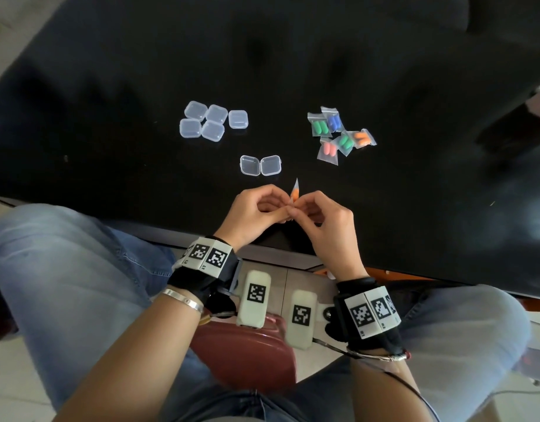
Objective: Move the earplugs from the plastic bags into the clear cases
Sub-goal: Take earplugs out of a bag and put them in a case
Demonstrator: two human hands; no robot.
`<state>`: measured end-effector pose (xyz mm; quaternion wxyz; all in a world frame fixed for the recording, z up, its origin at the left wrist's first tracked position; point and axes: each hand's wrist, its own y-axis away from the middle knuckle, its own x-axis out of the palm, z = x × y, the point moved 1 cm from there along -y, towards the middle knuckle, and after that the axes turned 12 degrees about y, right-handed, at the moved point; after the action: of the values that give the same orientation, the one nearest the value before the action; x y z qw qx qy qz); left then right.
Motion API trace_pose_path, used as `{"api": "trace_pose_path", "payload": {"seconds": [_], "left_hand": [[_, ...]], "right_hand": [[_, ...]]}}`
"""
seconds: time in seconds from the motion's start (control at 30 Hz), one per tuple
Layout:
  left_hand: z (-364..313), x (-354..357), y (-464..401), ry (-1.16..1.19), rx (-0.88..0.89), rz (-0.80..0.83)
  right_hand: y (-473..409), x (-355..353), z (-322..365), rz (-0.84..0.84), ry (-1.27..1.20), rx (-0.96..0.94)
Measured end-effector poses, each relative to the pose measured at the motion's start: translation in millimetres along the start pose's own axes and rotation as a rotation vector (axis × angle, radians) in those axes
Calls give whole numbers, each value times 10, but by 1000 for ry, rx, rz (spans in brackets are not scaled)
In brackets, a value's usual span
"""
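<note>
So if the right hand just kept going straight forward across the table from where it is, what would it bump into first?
Probably the open clear case, lying just beyond the right hand and the small bag both hands pinch. Depth is unclear; slightly more rightward, it might reach the pile of bagged earplugs instead.

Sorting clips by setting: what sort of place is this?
Probably an indoor room, home or office: a person sits at a glossy black table, on a tiled floor. Marker wristbands suggest a recording setup.
</note>
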<state>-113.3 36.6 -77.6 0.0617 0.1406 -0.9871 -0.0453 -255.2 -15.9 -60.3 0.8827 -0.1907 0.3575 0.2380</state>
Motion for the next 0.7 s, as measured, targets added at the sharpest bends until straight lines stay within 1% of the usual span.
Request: {"api": "trace_pose_path", "payload": {"seconds": [0.07,0.13,0.3,0.37,0.4,0.43,0.5,0.6,0.63,0.7], "left_hand": [[8,5,1,13,-14,14],[19,20,0,5,-26,11],[14,69,-1,-101,-28,-130],[0,93,33,-184,30,-159],[-18,95,58,-223,103,-143],[-46,91,81,-256,192,-104],[-118,62,115,-338,334,11],[-190,8,99,-473,433,150],[-200,8,89,-506,460,156],[-190,5,78,-521,512,110]], "right_hand": [[10,-10,8,-18,19,-18],[14,-14,6,-37,95,-38],[-23,-7,54,-139,335,-77],[-5,-12,76,-163,412,-71],[12,-30,78,-161,388,-39],[24,-66,82,-150,308,12],[30,-161,84,-92,50,144],[1,-281,110,28,-267,241],[-10,-295,115,57,-321,252],[-20,-302,121,86,-345,268]]}}
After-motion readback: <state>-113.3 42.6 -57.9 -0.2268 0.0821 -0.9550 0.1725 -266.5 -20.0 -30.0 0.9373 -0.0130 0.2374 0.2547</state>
